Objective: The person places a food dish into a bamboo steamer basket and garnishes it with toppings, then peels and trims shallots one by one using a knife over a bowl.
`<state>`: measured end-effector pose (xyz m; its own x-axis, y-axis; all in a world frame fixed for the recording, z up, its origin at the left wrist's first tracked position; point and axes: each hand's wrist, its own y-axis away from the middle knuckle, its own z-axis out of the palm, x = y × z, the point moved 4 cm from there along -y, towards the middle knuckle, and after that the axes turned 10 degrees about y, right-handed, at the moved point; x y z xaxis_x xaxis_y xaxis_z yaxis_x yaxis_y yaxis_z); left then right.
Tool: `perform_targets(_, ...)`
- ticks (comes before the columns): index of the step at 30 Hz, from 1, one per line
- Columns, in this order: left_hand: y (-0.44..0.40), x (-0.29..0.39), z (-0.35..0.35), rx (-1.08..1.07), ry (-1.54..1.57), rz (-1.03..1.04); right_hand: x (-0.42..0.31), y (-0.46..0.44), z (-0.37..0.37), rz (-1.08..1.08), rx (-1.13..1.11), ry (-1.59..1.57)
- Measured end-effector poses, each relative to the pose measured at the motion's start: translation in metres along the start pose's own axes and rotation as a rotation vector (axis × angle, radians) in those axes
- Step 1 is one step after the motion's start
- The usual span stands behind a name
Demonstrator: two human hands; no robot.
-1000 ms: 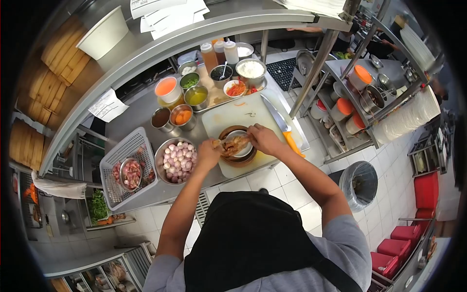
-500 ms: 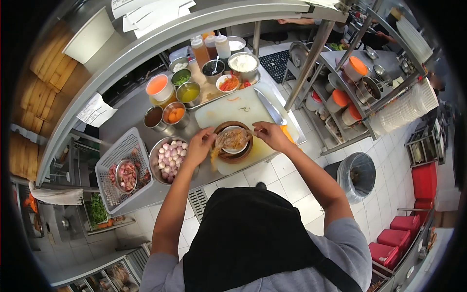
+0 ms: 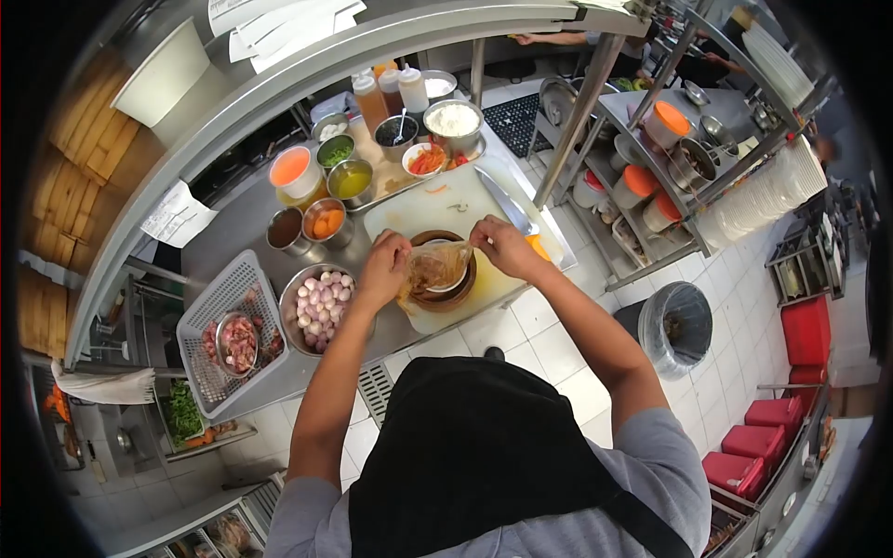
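A clear plastic bag with brownish food in it is stretched between my two hands. My left hand pinches its left edge, and my right hand pinches the upper right edge. Under the bag, a brown round bowl with a white inner dish stands on the white cutting board; the bag hides much of its inside. To the right of the bowl lies a large knife with a yellow-orange handle. Left of my left forearm is a metal bowl of peeled shallots.
A grey plastic basket holds a bowl of reddish pieces. Metal tubs, including sliced carrots and yellow liquid, line the board's far left side. Squeeze bottles stand behind. A lined bin stands at right; another person's arm shows far off.
The bag's mouth has been pulled wider and tauter between my hands, and both hands have risen slightly. The whole view has shifted a little.
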<state>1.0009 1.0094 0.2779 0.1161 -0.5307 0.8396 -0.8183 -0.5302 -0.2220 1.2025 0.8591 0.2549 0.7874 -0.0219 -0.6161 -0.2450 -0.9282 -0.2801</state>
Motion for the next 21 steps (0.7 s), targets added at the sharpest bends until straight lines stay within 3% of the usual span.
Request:
perform_targets(4,-0.004,0.016,-0.008,-0.046,-0.043,0.151,-0.006,-0.005,-0.011,-0.015,0.052,-0.036)
perform_targets(8,-0.013,0.033,-0.020,0.014,-0.050,0.131,-0.026,-0.007,-0.031,0.018,0.135,-0.080)
perform_targets(10,-0.024,0.036,-0.026,-0.009,0.085,-0.013,-0.029,-0.010,-0.036,0.093,0.122,-0.143)
perform_targets(12,-0.036,0.042,-0.025,-0.003,0.114,0.014,-0.033,-0.010,-0.035,0.145,0.147,-0.220)
perform_targets(13,-0.042,0.045,-0.019,-0.021,0.294,-0.002,-0.039,-0.008,-0.033,0.104,0.208,-0.282)
perform_targets(15,-0.055,0.053,-0.001,-0.098,0.586,-0.014,-0.056,-0.005,-0.030,0.061,0.272,-0.426)
perform_targets(17,-0.061,0.063,0.016,-0.225,0.633,0.031,-0.076,0.004,-0.034,0.200,0.319,-0.507)
perform_targets(18,-0.064,0.071,0.032,-0.324,0.668,0.064,-0.063,0.012,-0.028,0.285,0.433,-0.357)
perform_targets(19,-0.065,0.076,0.040,-0.384,0.666,0.067,-0.052,0.021,-0.018,0.298,0.492,-0.698)
perform_targets(21,-0.050,0.105,0.039,-0.424,0.604,0.119,-0.048,0.051,-0.033,0.329,0.657,-0.472)
